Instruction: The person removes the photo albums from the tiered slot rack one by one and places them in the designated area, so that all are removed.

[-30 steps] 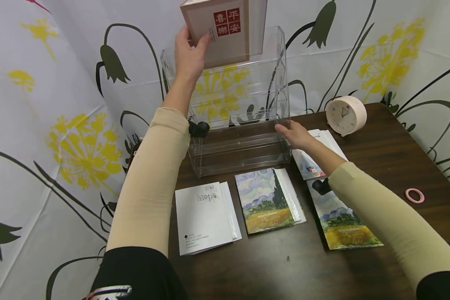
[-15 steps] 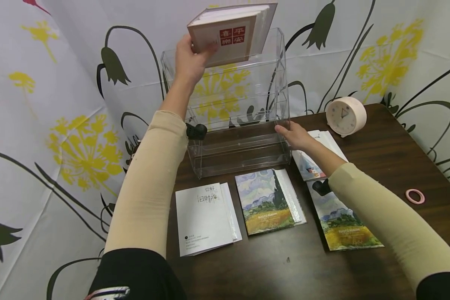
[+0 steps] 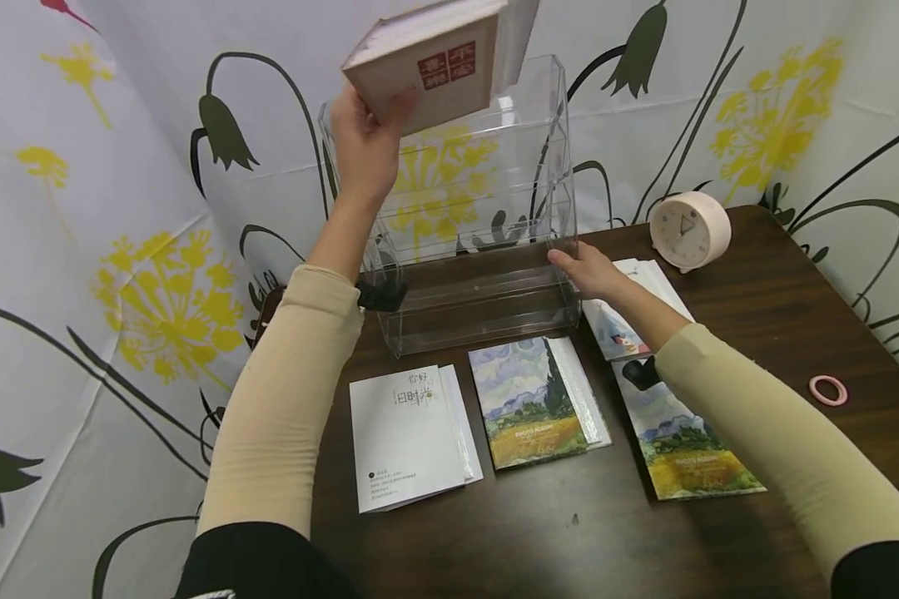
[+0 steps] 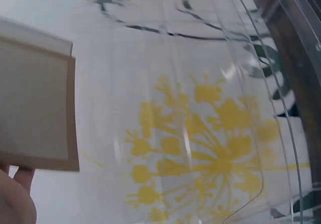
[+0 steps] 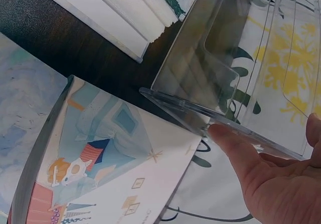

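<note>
A thick beige album (image 3: 449, 79) with red square characters on its cover is held up by my left hand (image 3: 367, 154), the thumb on the front cover. It tilts in the air above the upper tier of a clear acrylic rack (image 3: 472, 329). In the left wrist view the album (image 4: 35, 103) shows a tan border, apart from the rack's panels. My right hand (image 3: 590, 270) grips the rack's right side panel. In the right wrist view, that hand (image 5: 271, 184) lies along the panel edge, close to an album with a cartoon cover (image 5: 100, 153).
A white album (image 3: 412, 441) and a landscape-painting photo album (image 3: 532, 408) lie in front of the rack. Another landscape album (image 3: 689, 449) lies at right, beside the cartoon-cover one. A pink clock (image 3: 689, 231) and a pink ring (image 3: 827, 390) are farther right. A patterned curtain (image 3: 157, 150) hangs behind.
My left hand has shifted slightly left with the beige album and tilted it, so its page edges show on top. The right hand stays on the rack.
</note>
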Available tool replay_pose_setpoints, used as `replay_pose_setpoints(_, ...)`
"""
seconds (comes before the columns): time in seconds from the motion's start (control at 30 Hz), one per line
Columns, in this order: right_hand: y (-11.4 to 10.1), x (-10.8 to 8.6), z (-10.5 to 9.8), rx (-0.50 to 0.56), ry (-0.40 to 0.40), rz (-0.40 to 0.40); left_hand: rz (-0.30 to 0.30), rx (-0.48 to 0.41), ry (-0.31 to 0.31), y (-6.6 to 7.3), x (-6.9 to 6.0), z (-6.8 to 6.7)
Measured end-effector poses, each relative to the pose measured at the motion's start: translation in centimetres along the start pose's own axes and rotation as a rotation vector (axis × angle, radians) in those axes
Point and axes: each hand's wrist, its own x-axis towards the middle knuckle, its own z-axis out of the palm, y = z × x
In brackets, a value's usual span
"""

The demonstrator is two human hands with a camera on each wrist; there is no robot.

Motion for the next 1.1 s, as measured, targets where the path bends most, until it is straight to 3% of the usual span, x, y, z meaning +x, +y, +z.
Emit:
replay_pose_setpoints(0.13,0.0,-0.1,-0.3,0.056,-0.032,0.009,0.030,-0.139,0.137,1.0,-1.1,-2.0)
replay_pose_setpoints(0.23,0.1,-0.2,-0.5,0.101,-0.047,0.016,0.051,-0.184,0.221,0.9,-2.5,-4.3)
replay_pose_setpoints(0.37,0.0,-0.4,-0.7,0.127,-0.042,0.026,0.000,-0.259,0.327,0.7,-5.5,-8.0)
replay_pose_setpoints(0.47,-0.1,-0.4,-0.6,0.148,-0.044,0.032,-0.104,-0.305,0.421,0.7,-8.2,-11.4)
replay_pose_setpoints(0.53,-0.1,-0.3,-0.4,0.149,-0.051,0.036,-0.165,-0.282,0.475,0.3,-10.1,-13.9)
replay_pose_setpoints(0.6,-0.2,-0.3,-0.3,0.145,-0.057,0.035,-0.284,-0.230,0.536,-0.2,-11.9,-16.4)
replay_pose_setpoints(0.67,-0.1,-0.2,-0.2,0.143,-0.059,0.030,-0.442,-0.137,0.583,-1.0,-13.5,-18.7)
replay_pose_setpoints(0.77,-0.2,-0.1,-0.1,0.146,-0.057,0.021,-0.720,0.067,0.582,-2.7,-15.4,-21.4)
replay_pose_setpoints(0.83,-0.2,0.0,0.0,0.154,-0.056,0.022,-0.898,0.230,0.531,-4.0,-16.4,-22.6)
replay_pose_setpoints(0.9,-0.2,0.0,0.0,0.150,-0.056,0.025,-1.030,0.370,0.448,-5.5,-17.0,-23.3)
replay_pose_setpoints(1.0,-0.2,0.0,0.0,0.148,-0.056,0.024,-1.131,0.524,0.309,-7.4,-17.9,-23.8)
replay_pose_setpoints(1.1,-0.1,0.0,0.0,0.148,-0.054,0.019,-1.156,0.565,0.210,-8.8,-18.5,-24.0)
